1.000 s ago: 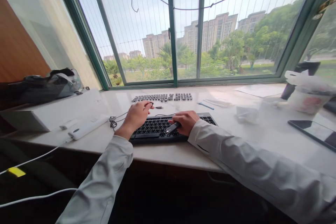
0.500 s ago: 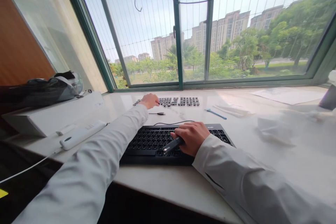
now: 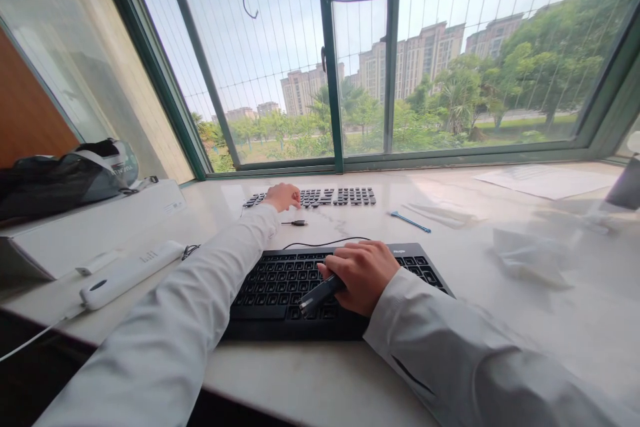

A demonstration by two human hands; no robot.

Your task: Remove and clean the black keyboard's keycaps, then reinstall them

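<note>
My left hand [image 3: 283, 196] reaches to the far side of the table, at the rows of loose black keycaps [image 3: 356, 196]. Its fingers are curled down and pressed together; what is between them is hidden. Close to me lies a black keyboard [image 3: 277, 280] whose keycaps are off, its square switch sockets showing. My right hand [image 3: 370, 270] rests over the keyboard's right half, closed around a dark stick-shaped tool with a metallic tip [image 3: 320, 295]. The tool points down and left across the sockets. A black cable plug [image 3: 299, 222] lies just below my left hand.
A blue stick tool [image 3: 411, 221] and clear plastic wrapping [image 3: 530, 257] lie to the right. Paper [image 3: 543, 181] is at the back right. On the left are a white power strip [image 3: 131, 275] and a white box [image 3: 95, 230] with a black bag [image 3: 65, 173] on top.
The view has shifted slightly, so the keyboard sits lower in it. My left hand stays at the keycaps, its fingers a little more curled; my right hand keeps hold of the tool.
</note>
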